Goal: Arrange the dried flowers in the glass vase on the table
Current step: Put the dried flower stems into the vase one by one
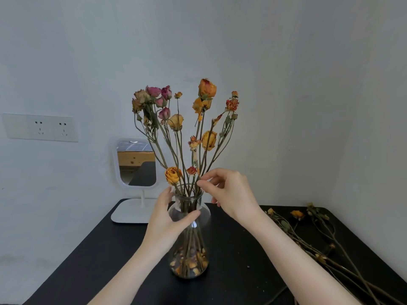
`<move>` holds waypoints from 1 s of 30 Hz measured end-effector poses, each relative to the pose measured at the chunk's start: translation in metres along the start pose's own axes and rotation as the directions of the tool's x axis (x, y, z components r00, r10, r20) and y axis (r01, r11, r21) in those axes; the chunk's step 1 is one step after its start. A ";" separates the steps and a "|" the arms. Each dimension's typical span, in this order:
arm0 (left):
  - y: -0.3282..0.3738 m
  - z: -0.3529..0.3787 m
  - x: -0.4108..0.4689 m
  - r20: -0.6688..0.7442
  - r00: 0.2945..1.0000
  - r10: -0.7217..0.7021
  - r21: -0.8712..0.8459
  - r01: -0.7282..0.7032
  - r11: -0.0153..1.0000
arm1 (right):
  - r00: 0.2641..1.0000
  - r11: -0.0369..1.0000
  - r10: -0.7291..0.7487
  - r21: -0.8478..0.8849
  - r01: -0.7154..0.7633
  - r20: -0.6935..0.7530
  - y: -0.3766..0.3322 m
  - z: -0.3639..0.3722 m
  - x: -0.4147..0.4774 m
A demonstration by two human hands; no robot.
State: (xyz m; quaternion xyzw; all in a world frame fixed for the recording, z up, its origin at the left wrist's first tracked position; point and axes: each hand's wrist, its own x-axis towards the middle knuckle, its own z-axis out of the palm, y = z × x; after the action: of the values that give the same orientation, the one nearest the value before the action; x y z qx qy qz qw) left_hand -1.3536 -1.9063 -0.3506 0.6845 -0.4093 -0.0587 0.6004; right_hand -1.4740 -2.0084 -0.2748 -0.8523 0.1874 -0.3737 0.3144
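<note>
A clear glass vase (193, 256) stands on the black table (237, 249), with loose petals at its bottom. Several dried flowers (187, 119) in orange, yellow and pink rise from its neck and fan outward. My left hand (169, 216) grips the neck of the vase, thumb in front and fingers behind. Just above the rim, my right hand (229, 192) pinches one of the stems between thumb and forefinger.
More loose dried flowers (317, 236) lie on the right side of the table, stems running toward the near right corner. A small white mirror on a stand (136, 172) sits at the back left by the wall. Wall sockets (41, 127) are at the left.
</note>
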 end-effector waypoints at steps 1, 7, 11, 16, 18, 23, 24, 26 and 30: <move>-0.001 0.002 -0.010 -0.097 0.995 0.001 0.034 0.003 0.999 | 1.000 0.999 0.018 0.035 -0.019 0.015 0.002 -0.004 -0.003; -0.004 0.024 -0.078 -0.074 0.887 0.455 0.331 -0.408 0.851 | 0.977 0.977 0.211 0.025 -0.211 0.021 0.044 -0.041 -0.032; 0.000 0.059 -0.089 0.316 0.844 0.434 0.325 -0.526 0.786 | 0.911 0.915 0.401 -0.012 -0.404 -0.098 0.091 -0.081 -0.060; 0.001 0.120 -0.074 0.514 0.823 0.240 0.337 -0.452 0.826 | 0.814 0.816 0.550 -0.089 -0.572 -0.187 0.147 -0.130 -0.100; 0.003 0.145 -0.066 0.537 0.833 0.130 0.368 -0.370 0.853 | 0.778 0.777 0.599 -0.098 -0.622 -0.190 0.165 -0.143 -0.113; 0.005 0.199 -0.045 0.485 0.871 -0.083 0.425 -0.152 0.892 | 0.710 0.690 0.666 -0.172 -0.703 -0.230 0.197 -0.166 -0.134; 0.005 0.208 -0.043 0.477 0.871 -0.112 0.436 -0.124 0.891 | 0.704 0.677 0.668 -0.197 -0.709 -0.241 0.201 -0.169 -0.137; 0.005 0.223 -0.039 0.462 0.872 -0.164 0.462 -0.079 0.883 | 0.703 0.652 0.660 -0.261 -0.712 -0.266 0.210 -0.176 -0.142; 0.004 0.240 -0.036 0.436 0.862 -0.257 0.539 -0.022 0.842 | 0.683 0.573 0.680 -0.388 -0.722 -0.267 0.220 -0.179 -0.146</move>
State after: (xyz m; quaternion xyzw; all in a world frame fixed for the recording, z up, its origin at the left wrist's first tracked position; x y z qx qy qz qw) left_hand -1.5165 -2.0687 -0.4277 0.8087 -0.5042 -0.1548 0.2604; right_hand -1.7229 -2.1592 -0.4055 -0.7392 0.6064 -0.1993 0.2148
